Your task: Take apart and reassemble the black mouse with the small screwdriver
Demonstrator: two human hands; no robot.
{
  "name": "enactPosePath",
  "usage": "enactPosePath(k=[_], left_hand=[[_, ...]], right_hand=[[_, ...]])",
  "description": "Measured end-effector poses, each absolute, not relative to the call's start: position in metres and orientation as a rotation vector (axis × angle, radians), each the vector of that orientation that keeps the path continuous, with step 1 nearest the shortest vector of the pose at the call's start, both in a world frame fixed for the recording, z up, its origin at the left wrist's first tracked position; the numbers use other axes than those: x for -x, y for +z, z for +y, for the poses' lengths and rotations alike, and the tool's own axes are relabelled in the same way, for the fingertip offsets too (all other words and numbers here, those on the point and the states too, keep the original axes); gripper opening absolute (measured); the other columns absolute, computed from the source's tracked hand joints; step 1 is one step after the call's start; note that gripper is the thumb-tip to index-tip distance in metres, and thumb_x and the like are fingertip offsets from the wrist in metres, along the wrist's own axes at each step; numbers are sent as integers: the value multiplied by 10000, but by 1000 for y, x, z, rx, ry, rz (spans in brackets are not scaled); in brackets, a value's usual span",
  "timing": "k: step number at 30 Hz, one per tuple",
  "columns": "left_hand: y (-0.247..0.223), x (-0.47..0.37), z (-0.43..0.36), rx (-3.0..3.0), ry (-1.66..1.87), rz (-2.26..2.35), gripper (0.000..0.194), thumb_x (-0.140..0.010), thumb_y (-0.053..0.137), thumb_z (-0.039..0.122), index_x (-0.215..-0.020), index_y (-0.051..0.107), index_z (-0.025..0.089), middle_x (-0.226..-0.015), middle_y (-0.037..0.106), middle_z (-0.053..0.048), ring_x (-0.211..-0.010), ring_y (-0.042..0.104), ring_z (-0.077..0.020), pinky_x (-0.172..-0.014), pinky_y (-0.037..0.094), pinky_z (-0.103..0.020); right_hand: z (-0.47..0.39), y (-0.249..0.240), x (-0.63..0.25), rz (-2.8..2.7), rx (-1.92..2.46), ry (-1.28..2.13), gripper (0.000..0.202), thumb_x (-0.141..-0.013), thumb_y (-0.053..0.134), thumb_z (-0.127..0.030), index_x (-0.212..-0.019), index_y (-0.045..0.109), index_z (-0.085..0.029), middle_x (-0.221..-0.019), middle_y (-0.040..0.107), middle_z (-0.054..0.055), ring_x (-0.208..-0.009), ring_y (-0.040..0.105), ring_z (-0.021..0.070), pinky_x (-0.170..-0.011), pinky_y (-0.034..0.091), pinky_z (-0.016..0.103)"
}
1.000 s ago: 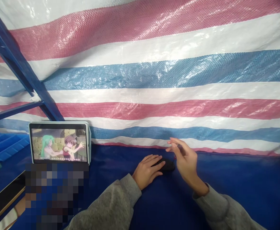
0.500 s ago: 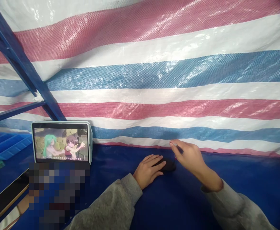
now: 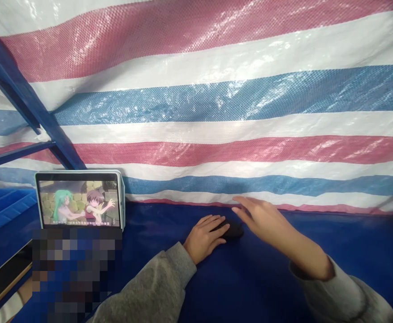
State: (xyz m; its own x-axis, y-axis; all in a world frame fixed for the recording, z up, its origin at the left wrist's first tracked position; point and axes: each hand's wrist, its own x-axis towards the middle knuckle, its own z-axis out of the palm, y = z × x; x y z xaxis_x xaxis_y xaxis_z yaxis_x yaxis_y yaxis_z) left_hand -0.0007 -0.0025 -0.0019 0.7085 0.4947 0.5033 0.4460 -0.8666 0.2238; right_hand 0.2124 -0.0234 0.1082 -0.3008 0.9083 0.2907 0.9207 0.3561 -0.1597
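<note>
A small black rounded object that looks like a computer mouse [image 3: 234, 229] lies on the dark blue table surface. My left hand [image 3: 205, 237] rests over its left side, fingers spread on its top and the thumb along the near edge. Just to the right and a little above it hovers my right hand [image 3: 258, 215]. Its index finger and thumb point left with a gap between them, and nothing shows in that gap. The other fingers of the right hand are partly hidden behind it.
A tablet [image 3: 80, 204] playing a cartoon stands at the left, near a blue metal frame [image 3: 31, 98]. A phone [image 3: 8, 278], another person's sleeve [image 3: 10, 309] and a blue divided tray [image 3: 6, 206] are farther left. Striped plastic sheeting [image 3: 216, 103] hangs behind the table.
My right hand's index finger and thumb, pinched together before near a small pale bit, have come apart. The left hand stays on the mouse. The view has shifted slightly right.
</note>
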Motion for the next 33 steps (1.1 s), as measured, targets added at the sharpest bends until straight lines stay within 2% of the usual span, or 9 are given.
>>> enactPosePath(k=[3, 6, 13, 15, 18, 21, 27, 30, 33], left_hand=[[-1, 1, -3, -2831, 878, 768, 391, -975, 478, 374, -1346, 496, 250, -1385, 524, -68, -1293, 483, -217, -1099, 393, -439], [-1, 2, -3, -2826, 869, 781, 392, -970, 491, 369, -1341, 502, 243, -1391, 518, -71, -1288, 488, -221, -1093, 400, -433], [-1, 4, -4, -2746, 807, 814, 480, -912, 595, 317, -1368, 462, 249, -1434, 460, -82, -1321, 437, -245, -1098, 379, -450], [-1, 5, -5, -2714, 794, 857, 545, -881, 629, 263, -1388, 431, 269, -1435, 442, -82, -1311, 439, -252, -1083, 395, -450], [-1, 5, -5, -2650, 771, 946, 598, -864, 616, 164, -1401, 403, 321, -1367, 477, -53, -1210, 520, -233, -1019, 463, -418], [-1, 6, -3, -2600, 777, 971, 607, -858, 605, 128, -1394, 411, 335, -1315, 508, -34, -1126, 571, -216, -961, 506, -385], [0, 6, 0, -2429, 939, 1005, 479, -894, 592, 184, -1341, 464, 300, -1297, 572, -39, -1228, 518, -235, -1049, 429, -452], [3, 7, 0, -2343, 952, 1047, 396, -885, 619, 249, -1266, 513, 269, -1228, 615, -37, -1158, 557, -230, -1025, 441, -433], [5, 7, 1, -2291, 930, 1075, 315, -893, 610, 297, -1200, 546, 265, -1185, 624, -18, -1103, 571, -212, -995, 453, -393]], right_hand=[[-27, 111, -210, -2323, 1755, -157, 370, -930, 394, -301, -1231, 576, -187, -995, 723, 104, -783, 696, 268, -646, 469, 341], [-29, 116, -212, -2304, 1875, -178, 376, -911, 396, -264, -1243, 553, -186, -875, 733, 90, -754, 691, 282, -621, 442, 342], [-32, 136, -225, -2188, 1768, 164, 304, -919, 418, -389, -831, 667, -238, -709, 717, 10, -679, 663, 203, -637, 441, 297], [-36, 140, -231, -2215, 1663, 253, 312, -915, 432, -399, -848, 689, -234, -782, 732, 17, -714, 666, 192, -671, 459, 291], [-42, 136, -238, -2311, 1535, 403, 276, -894, 491, -368, -1003, 711, -242, -972, 738, 32, -855, 676, 197, -745, 480, 286], [-46, 119, -236, -2502, 1381, 487, 224, -865, 534, -272, -969, 732, -288, -928, 737, 11, -855, 670, 194, -759, 477, 287], [-51, 71, -223, -2653, 1439, 458, 297, -707, 562, -55, -853, 701, -273, -851, 717, 9, -835, 665, 211, -747, 454, 307], [-55, 58, -218, -2659, 1598, 454, 262, -659, 574, -34, -798, 651, -242, -796, 692, 13, -767, 652, 212, -668, 436, 298], [-58, 59, -213, -2663, 1568, 468, 194, -670, 619, -75, -785, 628, -231, -858, 671, 25, -793, 639, 206, -677, 439, 294]])
